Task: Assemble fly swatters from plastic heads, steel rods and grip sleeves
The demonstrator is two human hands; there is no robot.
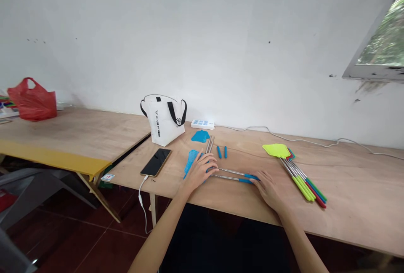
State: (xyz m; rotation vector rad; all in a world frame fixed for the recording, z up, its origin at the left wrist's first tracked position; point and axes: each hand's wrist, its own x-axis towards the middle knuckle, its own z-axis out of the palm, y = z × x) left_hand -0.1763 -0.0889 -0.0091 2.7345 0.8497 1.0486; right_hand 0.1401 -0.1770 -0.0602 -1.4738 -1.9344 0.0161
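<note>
Two blue fly swatters (232, 178) with thin metal rods lie side by side near the table's front edge. My left hand (201, 169) is curled over their head end, with a blue mesh head (190, 161) showing beside it. At the other end, the thumb and fingers of my right hand (266, 184) close on the blue grips. Just behind are loose metal rods (210, 144), two separate blue grips (222, 152) and a loose blue swatter head (200, 136). The undersides of both hands are hidden.
A fan of fly swatters (299, 176) with yellow, green, red and blue handles lies on the right. To the left are a phone (155, 162) on a cable and a white bag (166, 121). A power strip (202, 124) sits by the wall. A red bag (33, 100) stands on another table.
</note>
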